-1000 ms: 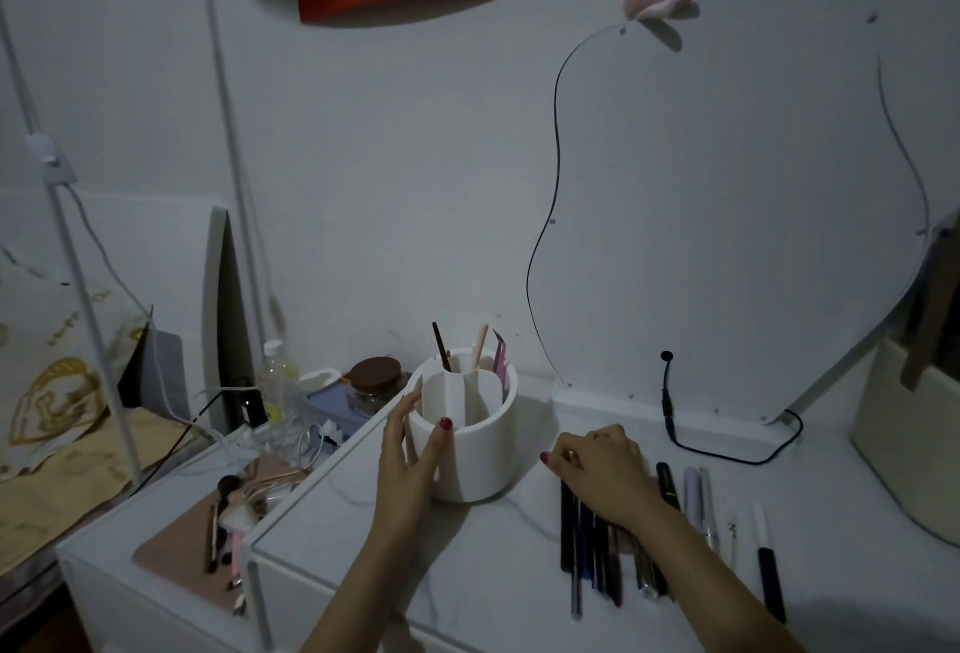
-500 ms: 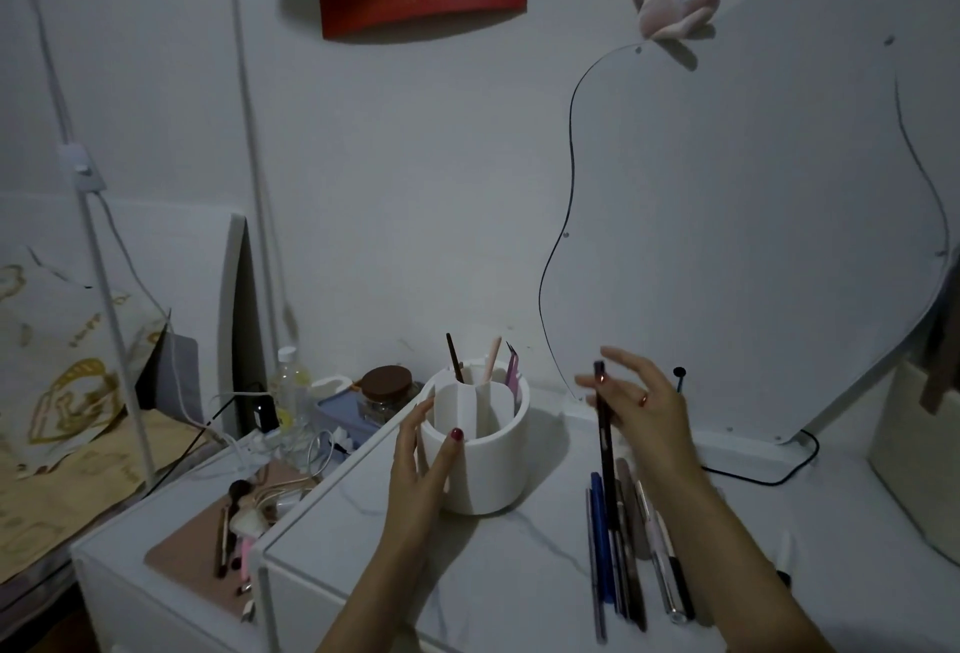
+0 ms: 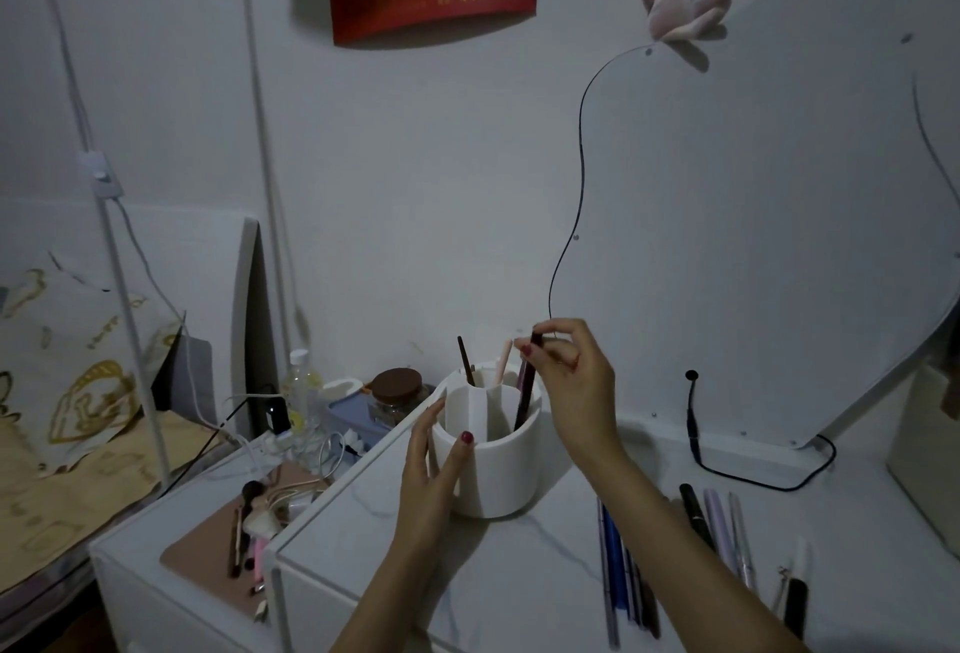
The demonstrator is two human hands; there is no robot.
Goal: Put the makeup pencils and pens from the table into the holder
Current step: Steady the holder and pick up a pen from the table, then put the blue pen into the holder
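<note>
A white round holder (image 3: 493, 475) with inner dividers stands on the white marble table (image 3: 509, 590). My left hand (image 3: 434, 465) grips its left wall. My right hand (image 3: 574, 382) pinches the top of a dark makeup pencil (image 3: 524, 392) whose lower end is inside the holder's right compartment. A brown pencil (image 3: 466, 360) and a pink one (image 3: 503, 360) stand in the back compartments. Several pencils and pens (image 3: 623, 585) lie in a row on the table to the right, partly hidden by my right forearm, with more (image 3: 719, 527) beyond it.
A large curved mirror (image 3: 753, 236) leans on the wall behind, its black cable (image 3: 727, 470) trailing across the table. A lower white unit (image 3: 156, 564) at left carries a pink mat with brushes (image 3: 244, 533). A brown-lidded jar (image 3: 395, 392) and bottle (image 3: 301, 382) stand behind it.
My right hand lifted one dark pencil from the row and carried it left over the holder; its tip is now inside the right compartment. My left hand stayed on the holder.
</note>
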